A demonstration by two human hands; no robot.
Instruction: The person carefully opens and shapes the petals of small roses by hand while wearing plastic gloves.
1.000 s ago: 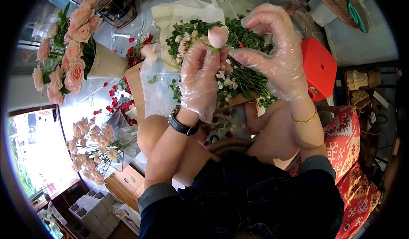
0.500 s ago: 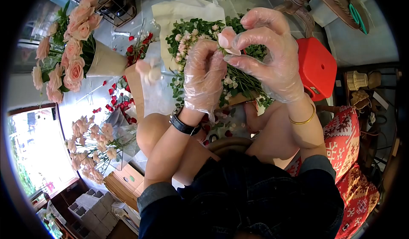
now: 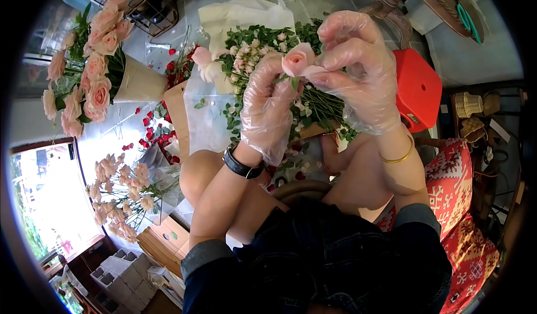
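Observation:
Both hands wear clear plastic gloves. My left hand (image 3: 265, 104) is closed just below a pink rose (image 3: 297, 60), holding it by its stem, most of which is hidden. The bloom faces up toward me, with a green leaf beneath it. Thumb and finger of my right hand (image 3: 363, 76) pinch a pale petal (image 3: 313, 71) at the rose's right side. Left of my left hand is a pair of pale pink blooms (image 3: 206, 64); whether it holds their stems is hidden. Behind the hands lies a bunch of small pink spray roses (image 3: 246, 55) with green leaves.
Pink roses stand in a white vase (image 3: 140, 81) at upper left. More pale roses (image 3: 120, 188) lie lower left. Red petals (image 3: 150, 130) are scattered on the floor beside brown paper (image 3: 178, 109). A red stool (image 3: 417, 90) stands right, near a carved wooden table leg (image 3: 386, 6).
The rose has turned from side-on to face me, and my right fingers have closed in on its petal. The pale blooms at left, blurred before, have moved up and are now still.

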